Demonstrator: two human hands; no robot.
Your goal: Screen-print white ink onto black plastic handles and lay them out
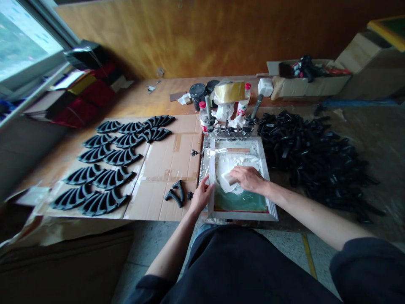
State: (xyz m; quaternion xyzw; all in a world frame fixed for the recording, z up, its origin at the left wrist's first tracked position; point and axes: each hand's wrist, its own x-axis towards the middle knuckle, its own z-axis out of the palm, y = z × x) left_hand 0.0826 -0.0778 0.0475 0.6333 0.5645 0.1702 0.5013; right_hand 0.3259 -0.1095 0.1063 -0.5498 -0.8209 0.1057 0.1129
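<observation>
A silver-framed printing screen point(269, 198) lies on the low bench in front of me, its mesh smeared with white ink point(236, 162) over green. My right hand point(249, 178) is closed on a white squeegee block point(227, 180) resting on the mesh. My left hand point(202, 195) grips the screen's left frame edge, fingers curled round it. Two black curved plastic parts point(176, 193) lie on the cardboard just left of that hand.
Rows of black fan-shaped parts point(104, 169) are spread on cardboard sheets point(167, 162) at left. A big heap of black parts point(316, 156) lies at right. Bottles, ink tubs and a tape roll point(221, 99) stand behind the screen. Boxes sit at back right.
</observation>
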